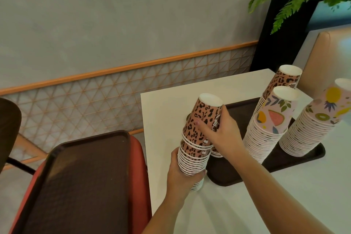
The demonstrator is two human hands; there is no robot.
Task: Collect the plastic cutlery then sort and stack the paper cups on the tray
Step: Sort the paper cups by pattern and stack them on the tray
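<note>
The left hand (181,174) wraps the lower rims of the leopard stack (197,144), which stands off the tray (224,176), just beside its left edge; the right hand (221,131) pinches the upper cups. Both grips are closed on it. To seat the top section well, press straight down, keeping both halves aligned, then lift the stack onto the tray near the fruit stacks (266,135).

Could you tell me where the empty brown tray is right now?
In the head view it lies lower left, on the red chair, left of the white table.
</note>
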